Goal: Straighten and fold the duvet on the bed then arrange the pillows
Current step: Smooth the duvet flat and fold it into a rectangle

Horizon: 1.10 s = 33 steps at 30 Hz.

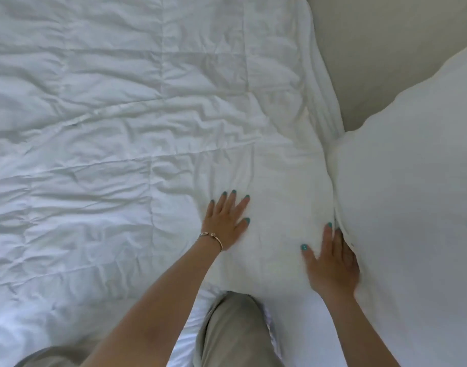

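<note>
Plump white fabric pillow [412, 207] lies right of flat-fingered right hand [333, 263], touching it; left hand [227, 221], splayed flat, presses quilted white duvet [121, 128]

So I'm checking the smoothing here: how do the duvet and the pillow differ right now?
The duvet lies flat, with stitched squares and many wrinkles; the pillow is puffy, smooth and unstitched. The left hand presses flat on the duvet, while the right hand rests against the pillow's edge. Both are white.
</note>
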{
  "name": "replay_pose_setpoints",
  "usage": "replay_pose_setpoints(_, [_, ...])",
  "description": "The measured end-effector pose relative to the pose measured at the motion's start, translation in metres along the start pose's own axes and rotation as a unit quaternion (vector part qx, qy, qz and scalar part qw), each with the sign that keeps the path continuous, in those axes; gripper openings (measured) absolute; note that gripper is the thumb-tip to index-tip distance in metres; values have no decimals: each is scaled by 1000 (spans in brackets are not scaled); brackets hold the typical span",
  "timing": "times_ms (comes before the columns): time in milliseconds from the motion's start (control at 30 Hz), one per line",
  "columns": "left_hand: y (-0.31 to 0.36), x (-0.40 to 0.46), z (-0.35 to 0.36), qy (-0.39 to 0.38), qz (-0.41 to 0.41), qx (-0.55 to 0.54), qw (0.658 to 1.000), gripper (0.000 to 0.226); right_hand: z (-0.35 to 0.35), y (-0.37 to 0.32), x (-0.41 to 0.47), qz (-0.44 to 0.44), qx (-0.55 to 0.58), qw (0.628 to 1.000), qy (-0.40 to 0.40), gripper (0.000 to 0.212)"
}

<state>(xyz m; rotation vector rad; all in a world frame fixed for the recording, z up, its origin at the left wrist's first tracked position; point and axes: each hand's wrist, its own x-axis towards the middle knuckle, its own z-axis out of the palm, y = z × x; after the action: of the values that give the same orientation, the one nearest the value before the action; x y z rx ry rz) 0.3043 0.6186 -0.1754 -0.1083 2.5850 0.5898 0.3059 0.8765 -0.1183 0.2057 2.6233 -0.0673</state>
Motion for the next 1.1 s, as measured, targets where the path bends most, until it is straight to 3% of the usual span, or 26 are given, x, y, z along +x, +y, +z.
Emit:
replay_pose_setpoints(133, [-90, -84, 15, -84, -59, 47, 994, 64, 2, -40, -9, 149, -11, 989, -6, 73])
replay_pose_setpoints(267, [-200, -151, 12, -110, -95, 72, 987, 70, 7, -78, -53, 171, -34, 985, 17, 62])
replay_pose_setpoints(400, [-279, -182, -5, -82, -109, 51, 989, 77, 38, -153, -129, 44, -221, 974, 25, 72])
replay_pose_setpoints(567, [-377, -207, -31, -32, -167, 3, 985, 80, 104, -313, -183, -95, -110, 984, -98, 75])
replay_pose_setpoints(667, [-435, -208, -43, 7, -208, -9, 978, 81, 140, -399, -186, -135, -74, 981, -121, 81])
replay_pose_setpoints(800, [-504, -182, -63, 57, -211, 32, 975, 85, 170, -491, -164, -193, -32, 978, -71, 97])
replay_pose_setpoints(900, [-538, -148, -80, 105, -181, 72, 975, 77, 180, -550, -136, -280, -105, 954, 17, 111])
replay_pose_setpoints(1100, [-570, -105, -53, 192, -133, 158, 959, 87, 235, -590, -77, -321, -97, 938, 90, 88])
